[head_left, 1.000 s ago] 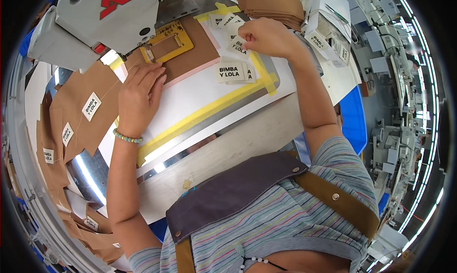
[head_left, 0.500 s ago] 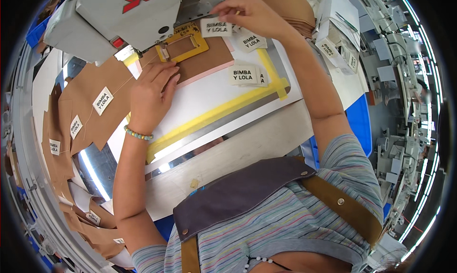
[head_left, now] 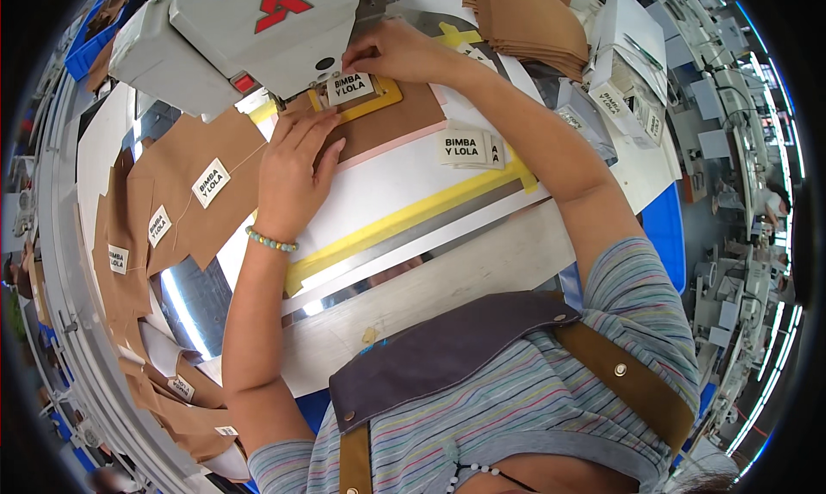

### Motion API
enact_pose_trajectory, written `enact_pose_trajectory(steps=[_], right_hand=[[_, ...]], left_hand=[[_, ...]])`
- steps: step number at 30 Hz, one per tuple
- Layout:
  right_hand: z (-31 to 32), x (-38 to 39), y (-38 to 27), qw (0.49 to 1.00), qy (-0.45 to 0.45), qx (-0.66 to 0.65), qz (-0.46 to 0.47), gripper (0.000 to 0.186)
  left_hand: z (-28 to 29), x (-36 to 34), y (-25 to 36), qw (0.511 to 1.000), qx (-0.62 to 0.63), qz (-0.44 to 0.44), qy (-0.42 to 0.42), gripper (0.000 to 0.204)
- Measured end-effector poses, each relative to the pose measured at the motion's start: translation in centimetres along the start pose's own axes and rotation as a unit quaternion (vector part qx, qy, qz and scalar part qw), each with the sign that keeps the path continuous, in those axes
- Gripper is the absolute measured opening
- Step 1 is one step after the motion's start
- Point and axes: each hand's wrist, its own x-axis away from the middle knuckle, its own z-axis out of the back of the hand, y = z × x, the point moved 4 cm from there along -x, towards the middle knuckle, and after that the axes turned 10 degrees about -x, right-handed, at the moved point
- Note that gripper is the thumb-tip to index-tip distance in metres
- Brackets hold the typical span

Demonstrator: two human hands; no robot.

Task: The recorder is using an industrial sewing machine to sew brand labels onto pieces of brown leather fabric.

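Note:
My right hand (head_left: pixel 396 53) pinches the top edge of a white printed label (head_left: pixel 353 88), which sits inside the opening of a yellow frame (head_left: pixel 379 108). Beneath the frame lies a brown flat piece (head_left: pixel 391 134) with a pink edge. My left hand (head_left: pixel 295 171) rests with fingers stretched out, tips at the frame's lower left edge, holding nothing. Directly above both hands is the head of a grey-white sewing machine (head_left: pixel 249 42); its needle area is partly hidden. To the right, a small stack of the same labels (head_left: pixel 463 149) lies on the white work surface (head_left: pixel 361 188).
On the left, brown pieces (head_left: pixel 181 150) bearing labels hang together by thread and trail off the table. A pile of brown pieces (head_left: pixel 525 29) stands at the back right, near a white box (head_left: pixel 624 107) of labels. Yellow tape (head_left: pixel 404 216) borders the work surface. A blue bin (head_left: pixel 664 236) sits at right.
My right hand has carried the label leftward from beside the yellow frame into its opening. My left hand stays at the frame's edge. The whole view has shifted slightly.

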Motion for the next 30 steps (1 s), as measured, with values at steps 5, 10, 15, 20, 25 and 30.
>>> enact_pose_trajectory(steps=[5, 10, 15, 20, 25, 30], right_hand=[[-0.2, 0.3, 0.4, 0.997, 0.020, 0.061, 0.046, 0.020], [0.1, 0.1, 0.1, 0.995, 0.025, 0.068, 0.069, 0.017], [-0.5, -0.1, -0.8, 0.993, 0.029, 0.101, 0.059, 0.017], [-0.7, -0.1, -0.6, 0.992, -0.006, 0.056, 0.113, 0.017], [-0.6, 0.1, -0.7, 0.981, 0.083, 0.145, 0.099, 0.017], [-1.2, 0.5, -1.8, 0.992, 0.043, 0.078, 0.087, 0.017]], left_hand=[[0.0, -0.1, 0.0, 1.000, -0.013, -0.015, 0.007, 0.037], [-0.1, -0.1, 0.2, 0.999, 0.022, -0.026, -0.008, 0.035], [-0.1, 0.0, 0.1, 1.000, 0.021, -0.023, -0.005, 0.032], [-0.2, -0.2, 0.1, 1.000, 0.016, -0.017, -0.005, 0.030], [-0.1, -0.1, 0.0, 1.000, 0.018, -0.015, -0.007, 0.029], [-0.1, 0.1, -0.1, 1.000, 0.018, -0.011, -0.010, 0.030]])
